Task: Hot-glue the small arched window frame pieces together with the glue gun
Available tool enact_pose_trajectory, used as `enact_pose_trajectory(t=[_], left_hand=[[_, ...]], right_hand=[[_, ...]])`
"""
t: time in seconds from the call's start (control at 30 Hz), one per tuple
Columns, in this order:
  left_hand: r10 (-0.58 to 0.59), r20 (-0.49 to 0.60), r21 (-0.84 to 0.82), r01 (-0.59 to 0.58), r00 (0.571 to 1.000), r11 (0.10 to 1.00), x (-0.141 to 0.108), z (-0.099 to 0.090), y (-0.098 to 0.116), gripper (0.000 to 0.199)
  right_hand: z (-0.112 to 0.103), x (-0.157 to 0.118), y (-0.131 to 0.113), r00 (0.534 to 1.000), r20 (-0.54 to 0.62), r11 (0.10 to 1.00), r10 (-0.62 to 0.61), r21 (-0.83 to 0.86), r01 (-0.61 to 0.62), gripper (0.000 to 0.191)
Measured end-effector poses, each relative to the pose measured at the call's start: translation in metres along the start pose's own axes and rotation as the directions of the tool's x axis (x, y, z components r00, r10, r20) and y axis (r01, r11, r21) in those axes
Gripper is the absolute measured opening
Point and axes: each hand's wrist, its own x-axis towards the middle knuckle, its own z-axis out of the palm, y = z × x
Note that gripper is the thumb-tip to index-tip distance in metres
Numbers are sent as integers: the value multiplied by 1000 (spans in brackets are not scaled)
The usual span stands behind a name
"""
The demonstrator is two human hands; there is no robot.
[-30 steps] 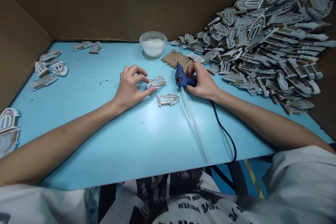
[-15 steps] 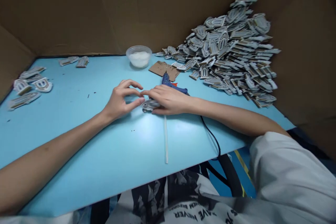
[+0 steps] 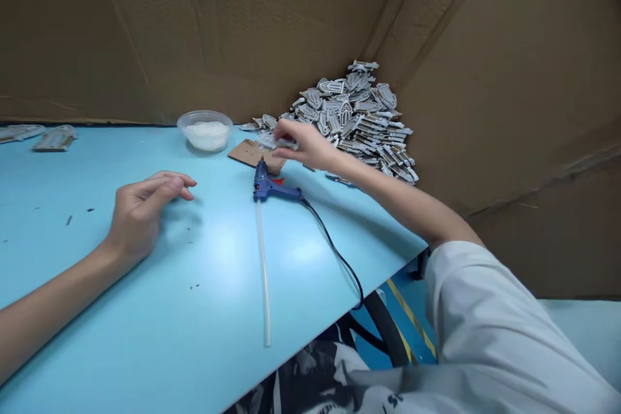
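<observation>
On your counter (image 3: pixel 169 323): one blue glue gun (image 3: pixel 264 189), one bowl (image 3: pixel 204 132), one cardboard scrap (image 3: pixel 244 152).
Your left hand (image 3: pixel 143 213): released, fingers loosely curled.
Your right hand (image 3: pixel 308 145): fingers pinching white frame (image 3: pixel 268 140), blurred, count unclear, near scrap and one heap (image 3: pixel 356 123).
Far left: two loose frames (image 3: pixel 54 138).

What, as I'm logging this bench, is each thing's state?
Right hand: pinching a blurred pale piece
Left hand: fingers bent, nothing visibly held
Glue gun: lying on its side, unheld
Glue stick: protruding from the gun's rear
Cord: curving, attached to gun
Tub: open, white contents
Cardboard scrap: lying flat
Piece pile: heaped up
Far-left pieces: lying flat
</observation>
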Motion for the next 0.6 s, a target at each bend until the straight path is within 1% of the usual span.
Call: enact_pose_trajectory(t=[0.07, 0.13, 0.2, 0.23, 0.27, 0.3, 0.33, 0.43, 0.5, 0.6], left_hand=[[-18, 23, 39, 17, 1000, 999, -1, 1, 3, 33], [-27, 48, 79, 23, 999, 997, -3, 2, 8, 31], [-19, 59, 111, 13, 998, 994, -5, 2, 13, 31], [-13, 62, 122, 5, 998, 993, -6, 2, 14, 31], [-5, 65, 127, -3, 998, 992, -6, 2, 16, 31], [2, 71, 126, -10, 997, 992, -6, 2, 16, 31], [8, 80, 122, -18, 997, 992, -6, 2, 16, 31], [37, 96, 100, -46, 995, 994, -5, 4, 13, 36], [51, 90, 87, -59, 995, 994, -5, 6, 11, 44], [70, 122, 83, -81, 990, 993, -6, 11, 6, 54]], right_hand=[[-36, 1, 42, 986, -93, 975, 135, -165, -149, 31], [-74, -1, 78, 943, -189, 886, 273, -333, -323, 24], [-104, -6, 103, 895, -292, 740, 337, -505, -444, 27], [-112, -10, 110, 877, -338, 645, 342, -594, -481, 33], [-115, -13, 114, 863, -358, 571, 356, -648, -504, 38], [-112, -16, 115, 859, -356, 532, 368, -677, -508, 43], [-105, -19, 113, 864, -340, 529, 370, -688, -497, 45], [-69, -22, 93, 917, -248, 617, 313, -680, -395, 47], [-44, -19, 74, 953, -171, 672, 250, -678, -298, 49], [-15, -6, 46, 991, -23, 740, 128, -664, -111, 47]])
